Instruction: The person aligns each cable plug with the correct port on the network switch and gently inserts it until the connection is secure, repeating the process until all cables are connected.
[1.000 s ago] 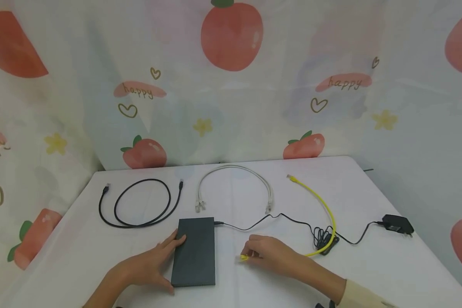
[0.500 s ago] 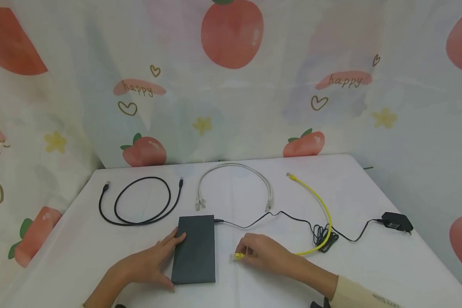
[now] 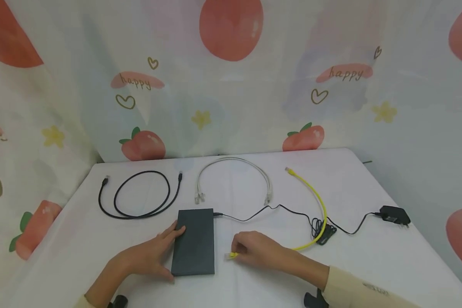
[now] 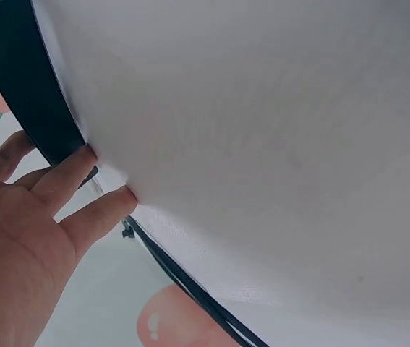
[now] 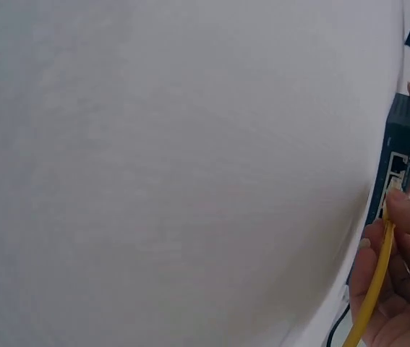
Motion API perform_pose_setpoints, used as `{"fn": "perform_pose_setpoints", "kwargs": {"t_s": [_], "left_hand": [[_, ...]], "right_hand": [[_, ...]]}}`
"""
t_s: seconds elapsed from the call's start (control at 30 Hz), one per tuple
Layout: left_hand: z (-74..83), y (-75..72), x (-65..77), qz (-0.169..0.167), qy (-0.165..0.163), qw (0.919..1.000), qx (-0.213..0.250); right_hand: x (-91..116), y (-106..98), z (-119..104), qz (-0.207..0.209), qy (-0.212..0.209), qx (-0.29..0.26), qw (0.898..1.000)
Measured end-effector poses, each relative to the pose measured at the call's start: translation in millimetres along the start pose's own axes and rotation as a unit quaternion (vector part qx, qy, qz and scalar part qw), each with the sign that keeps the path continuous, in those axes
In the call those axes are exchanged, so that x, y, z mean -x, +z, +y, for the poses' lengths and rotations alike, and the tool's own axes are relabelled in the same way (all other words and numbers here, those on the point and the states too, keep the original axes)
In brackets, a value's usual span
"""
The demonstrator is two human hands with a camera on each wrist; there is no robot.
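A flat dark network switch [image 3: 194,244] lies on the white-covered table, its row of ports [image 5: 398,165] showing in the right wrist view. My left hand [image 3: 150,259] rests against the switch's left side, fingers extended and spread, fingertips on the far part and thumb at the near corner. Between thumb and fingers, my right hand [image 3: 256,248] pinches the plug end [image 3: 232,255] of a yellow network cable [image 3: 318,194]. That clear plug points left at the switch, a short gap away in the head view. The cable curves back behind my right wrist to its free end.
A black power cord [image 3: 250,219] runs from the switch to a power adapter [image 3: 394,215] at the right; its bundled part [image 3: 323,231] lies under the yellow cable. A looped black cable [image 3: 168,192] and a grey cable [image 3: 231,159] lie farther back. A printed cloth [image 3: 235,102] hangs behind.
My right hand has moved left with the yellow plug, closer to the switch, drawing the cable's curve along. My left hand keeps its place on the switch. The head view has tilted down slightly.
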State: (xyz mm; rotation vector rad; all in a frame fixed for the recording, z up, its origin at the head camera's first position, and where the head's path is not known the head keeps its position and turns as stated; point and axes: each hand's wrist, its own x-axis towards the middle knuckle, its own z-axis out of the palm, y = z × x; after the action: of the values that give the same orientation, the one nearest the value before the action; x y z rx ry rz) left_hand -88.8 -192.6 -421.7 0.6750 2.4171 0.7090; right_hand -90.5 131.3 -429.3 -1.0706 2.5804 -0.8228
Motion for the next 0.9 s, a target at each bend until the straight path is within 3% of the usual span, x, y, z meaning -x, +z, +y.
{"fn": "perform_pose_setpoints", "kwargs": {"t_s": [0.43,0.9], "left_hand": [[-0.4,-8.9,-4.0,0.012,0.003,0.9997,-0.021],[-3.9,2.6,-1.4,0.014,0.003,0.9999,-0.006]], "right_hand": [[-16,1,-7,-0.005,-0.018,0.005,1.000],[-21,11,-13,-0.026,-0.018,-0.017,0.999]]}}
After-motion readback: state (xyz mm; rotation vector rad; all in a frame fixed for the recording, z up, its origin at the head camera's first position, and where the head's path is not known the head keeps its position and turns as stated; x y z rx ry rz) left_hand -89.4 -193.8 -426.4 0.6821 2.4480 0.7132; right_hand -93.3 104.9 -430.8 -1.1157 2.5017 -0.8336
